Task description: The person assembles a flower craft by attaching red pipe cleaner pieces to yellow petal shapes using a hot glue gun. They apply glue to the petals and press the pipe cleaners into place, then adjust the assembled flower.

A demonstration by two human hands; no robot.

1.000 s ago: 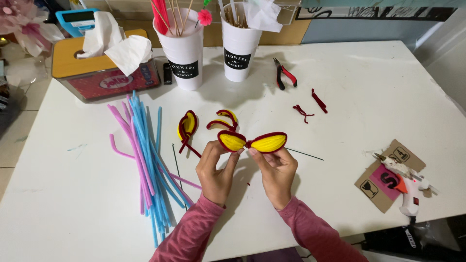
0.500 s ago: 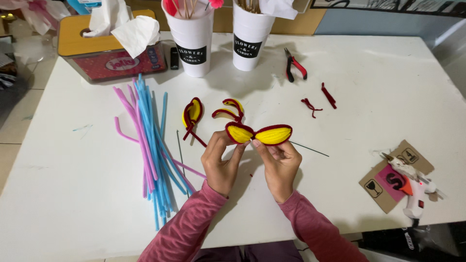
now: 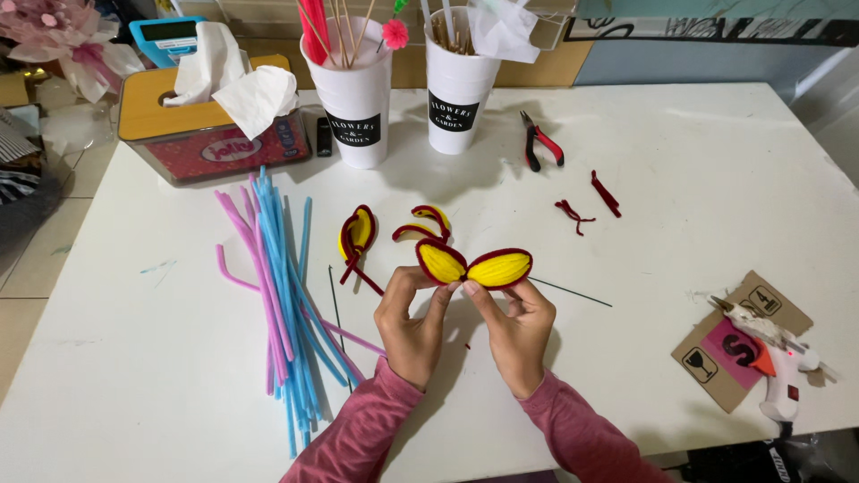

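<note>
Petals of yellow pipe cleaner rimmed in dark red were the work in hand: a joined pair of petals (image 3: 474, 266) sat just below the middle of the frame, held up over the white table (image 3: 680, 152). The left hand (image 3: 413, 326) pinched the smaller, left petal from below, its fingers closed narrowly on the rim, and the right hand (image 3: 517, 326) gripped the larger, right petal the same way, thumb and fingertips pressed near the point where the two met. Both hands were closed on that one piece.

Judging by how things lay, the work looked partly done. Two petals were already shaped and brought together in the hands. Two more finished petals lay on the table just above and left of the hands: one petal with a red stem tail (image 3: 356, 237) and a smaller curled petal (image 3: 429, 222); neither was joined to the held pair. Whether the held pair was firmly fastened could not be told.

Much material appeared unused: a bundle of blue and pink pipe cleaners (image 3: 277, 295) lay at left, red offcuts (image 3: 591, 204) and pliers (image 3: 540, 143) at upper right, a thin wire (image 3: 573, 293) just right of the hands, and a glue gun (image 3: 774, 358) rested on cardboard at lower right.
</note>
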